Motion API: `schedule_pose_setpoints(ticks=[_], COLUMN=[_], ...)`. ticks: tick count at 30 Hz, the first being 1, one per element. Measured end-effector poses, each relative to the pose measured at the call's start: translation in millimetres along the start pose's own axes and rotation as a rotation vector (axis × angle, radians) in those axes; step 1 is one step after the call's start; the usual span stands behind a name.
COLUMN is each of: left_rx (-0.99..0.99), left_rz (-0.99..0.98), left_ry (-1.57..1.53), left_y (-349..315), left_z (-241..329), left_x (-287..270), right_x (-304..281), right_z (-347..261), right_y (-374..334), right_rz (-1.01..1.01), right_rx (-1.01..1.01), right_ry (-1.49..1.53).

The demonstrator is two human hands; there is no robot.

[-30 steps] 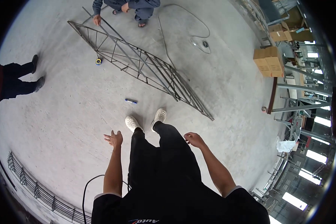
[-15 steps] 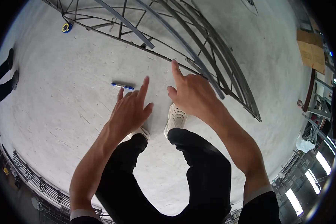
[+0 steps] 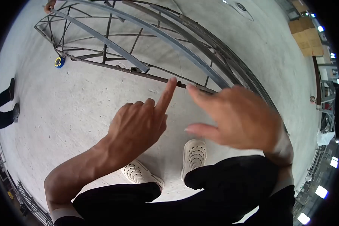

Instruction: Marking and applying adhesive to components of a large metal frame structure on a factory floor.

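A dark welded steel frame [image 3: 118, 67] with crossing rods lies on the floor ahead of me. A short grey bar [image 3: 101, 37] and a long grey bar [image 3: 162, 35] lie across it. My left hand [image 3: 139, 122] points its index finger at the frame's near rod, other fingers curled, nothing visible in it. Beside it, my right hand [image 3: 241, 116] is blurred, with thumb and index stretched apart and nothing seen between them. Both index tips overlap or nearly meet the near rod in view; contact I cannot tell.
A blue and yellow tape measure [image 3: 59, 62] lies by the frame's left end. Another person's hand [image 3: 50, 5] is at the short bar's far end. A person's dark shoes [image 3: 15, 101] stand at left. Cardboard [image 3: 307, 39] is at right. My pale clogs [image 3: 195, 156] are below.
The view has shifted, so the frame sits lower and shows more of its left end. Both hands appear larger and closer to the rod. The blue marker seen earlier no longer shows.
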State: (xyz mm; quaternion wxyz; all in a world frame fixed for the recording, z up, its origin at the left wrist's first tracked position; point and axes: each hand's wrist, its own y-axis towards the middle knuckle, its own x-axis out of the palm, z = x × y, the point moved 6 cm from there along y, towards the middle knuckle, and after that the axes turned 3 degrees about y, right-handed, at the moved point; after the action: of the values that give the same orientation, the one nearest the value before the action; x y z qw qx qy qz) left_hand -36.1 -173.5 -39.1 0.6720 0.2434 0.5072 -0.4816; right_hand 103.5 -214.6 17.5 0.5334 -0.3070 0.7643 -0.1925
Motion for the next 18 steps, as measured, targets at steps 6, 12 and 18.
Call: schedule_pose_setpoints(ticks=[6, 12, 18], left_rx=[-0.070, 0.028, -0.029], left_rz=[-0.092, 0.029, -0.103], left_ry=[0.144, 0.067, 0.016], left_y=[6, 10, 7], left_z=[10, 15, 13], left_x=[-2, -7, 3], right_x=[-61, -44, -31], right_z=[62, 73, 74], right_y=[-76, -63, -25], right_rz=[0.480, 0.532, 0.651], right_rx=[0.181, 0.243, 0.089], right_ry=[0.257, 0.144, 0.203])
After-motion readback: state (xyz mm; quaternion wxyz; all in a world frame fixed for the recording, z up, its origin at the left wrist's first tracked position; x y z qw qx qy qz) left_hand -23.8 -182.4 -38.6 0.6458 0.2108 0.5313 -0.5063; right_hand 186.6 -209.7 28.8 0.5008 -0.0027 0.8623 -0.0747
